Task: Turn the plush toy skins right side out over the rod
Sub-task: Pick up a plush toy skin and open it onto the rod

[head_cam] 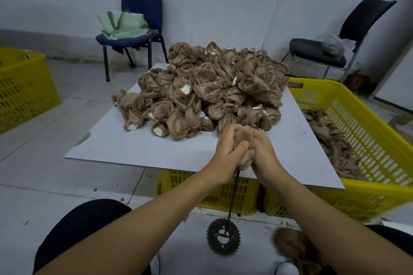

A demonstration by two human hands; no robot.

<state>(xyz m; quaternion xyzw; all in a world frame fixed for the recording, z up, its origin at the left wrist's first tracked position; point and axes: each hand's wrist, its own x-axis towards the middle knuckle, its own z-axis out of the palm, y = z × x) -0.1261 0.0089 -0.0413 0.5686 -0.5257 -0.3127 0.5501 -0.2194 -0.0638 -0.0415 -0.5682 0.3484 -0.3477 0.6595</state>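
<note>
A brown plush toy skin (244, 138) sits on top of a thin dark rod (233, 196), bunched between both hands. My left hand (228, 152) grips its left side with the thumb across the front. My right hand (266, 154) grips its right side. The rod runs down to a toothed sprocket base (223, 238) on the floor between my knees. A big pile of inside-out brown skins (201, 94) lies on the white board (125, 145) just beyond my hands. The rod's top is hidden inside the skin.
A yellow crate (366, 123) on the right holds more brown skins, and another crate (212, 194) stands under the board. A further yellow crate (22, 87) is at the far left. Two chairs (138, 20) (330, 47) stand by the wall. A brown plush piece (295, 250) lies near my right knee.
</note>
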